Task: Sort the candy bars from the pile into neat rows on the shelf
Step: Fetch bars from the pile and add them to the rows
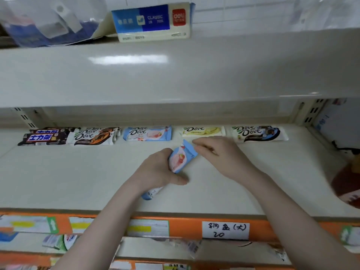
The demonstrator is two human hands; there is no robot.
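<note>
Your left hand (159, 168) grips a light-blue candy bar (180, 157) (pink ice-cream picture on its wrapper), tilted over the middle of the cream shelf (78, 176); its lower end pokes out below your wrist. Your right hand (220, 154) pinches the bar's far corner with curled fingers. Along the far edge lie the sorted rows: dark Snickers bars (43, 137) at left, then orange-brown Dove bars (93, 136), blue Dove bars (147, 133), yellow Dove bars (202, 131) and black-and-white Dove bars (259, 133) at right. A handwritten label (225, 230) sits on the near orange rail.
</note>
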